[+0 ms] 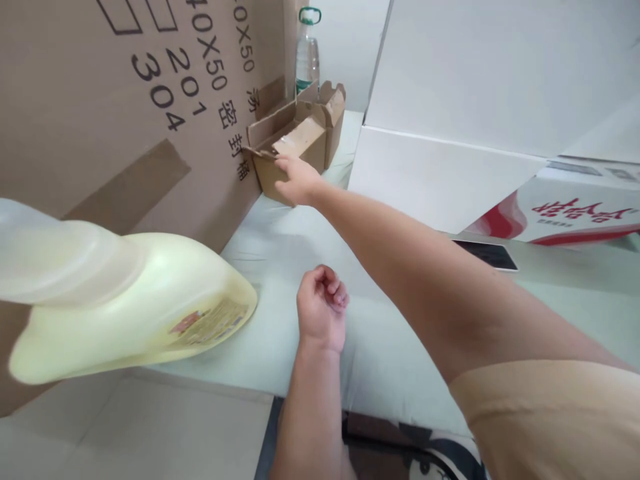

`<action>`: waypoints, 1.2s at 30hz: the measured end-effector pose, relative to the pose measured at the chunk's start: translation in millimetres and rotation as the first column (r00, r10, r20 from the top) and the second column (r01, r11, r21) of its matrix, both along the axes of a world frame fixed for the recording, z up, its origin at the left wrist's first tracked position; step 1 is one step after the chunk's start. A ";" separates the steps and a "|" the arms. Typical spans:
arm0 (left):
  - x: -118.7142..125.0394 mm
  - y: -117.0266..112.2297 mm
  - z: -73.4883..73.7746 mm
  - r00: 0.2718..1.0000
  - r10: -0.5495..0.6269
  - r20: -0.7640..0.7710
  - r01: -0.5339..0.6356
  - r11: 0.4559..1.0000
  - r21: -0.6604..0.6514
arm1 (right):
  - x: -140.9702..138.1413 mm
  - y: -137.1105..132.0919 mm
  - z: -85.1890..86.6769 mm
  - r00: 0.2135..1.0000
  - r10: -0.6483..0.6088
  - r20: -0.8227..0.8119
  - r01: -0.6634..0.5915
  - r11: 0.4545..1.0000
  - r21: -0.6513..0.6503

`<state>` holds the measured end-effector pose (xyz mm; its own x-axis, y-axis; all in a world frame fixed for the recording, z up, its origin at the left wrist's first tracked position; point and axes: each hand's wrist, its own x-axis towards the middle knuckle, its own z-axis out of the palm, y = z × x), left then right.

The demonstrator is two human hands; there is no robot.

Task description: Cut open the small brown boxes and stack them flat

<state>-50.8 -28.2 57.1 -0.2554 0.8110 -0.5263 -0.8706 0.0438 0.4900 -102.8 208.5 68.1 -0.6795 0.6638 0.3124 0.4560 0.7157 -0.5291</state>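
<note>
My right hand (300, 180) reaches forward to the near side of a small open-topped cardboard box (313, 140), thumb and fingers apart. The fingertips overlap the box's front edge; whether they touch it I cannot tell. Closer to me, my left hand (323, 297) hovers over or rests on the pale green covered surface (395, 340). Its fingers are curled in towards the palm, with nothing seen in them.
A large printed cardboard carton (200, 147) stands at the left. Before it looms a pale yellow bottle (165, 287). Behind the small box is a clear plastic bottle (307, 60). White boxes (440, 173) and a dark-screened flat device (487, 255) are at the right.
</note>
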 end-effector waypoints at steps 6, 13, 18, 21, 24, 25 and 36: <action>1.7 3.5 -12.6 0.956 0.218 -0.199 -0.223 0.975 -0.003 | 46.0 -50.4 11.5 0.995 -0.100 0.007 0.100 0.995 -0.007; 6.9 2.4 -27.0 0.398 0.668 -0.628 -0.669 0.680 0.300 | 231.0 -152.9 0.1 0.985 -0.058 -0.163 0.067 0.996 0.053; 15.7 3.0 -17.1 0.543 0.661 -0.518 -0.435 0.749 0.499 | 337.1 -236.0 7.9 0.963 -0.055 -0.265 0.112 0.972 0.206; 31.2 7.7 -16.3 0.729 0.421 -0.540 -0.118 0.854 0.507 | 369.1 -264.8 11.7 0.972 -0.010 -0.235 0.064 0.973 0.224; 48.1 12.3 -20.5 0.739 0.374 -0.560 -0.064 0.867 0.495 | 387.2 -274.1 0.9 0.954 -0.114 -0.277 0.168 0.969 0.182; 52.9 13.4 -22.4 0.732 0.375 -0.569 -0.060 0.868 0.494 | 391.4 -274.7 -6.1 0.931 -0.171 -0.323 0.229 0.961 0.152; 84.9 20.6 -34.2 0.492 0.409 -0.769 0.296 0.752 0.589 | 392.4 -269.6 -59.2 0.604 -0.521 -0.603 0.645 0.764 -0.015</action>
<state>34.2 -7.5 22.9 -0.3163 0.7777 0.5433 -0.0136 -0.5763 0.8171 289.7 -61.1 8.9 0.1641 0.7431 0.6488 0.4889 0.5100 -0.7078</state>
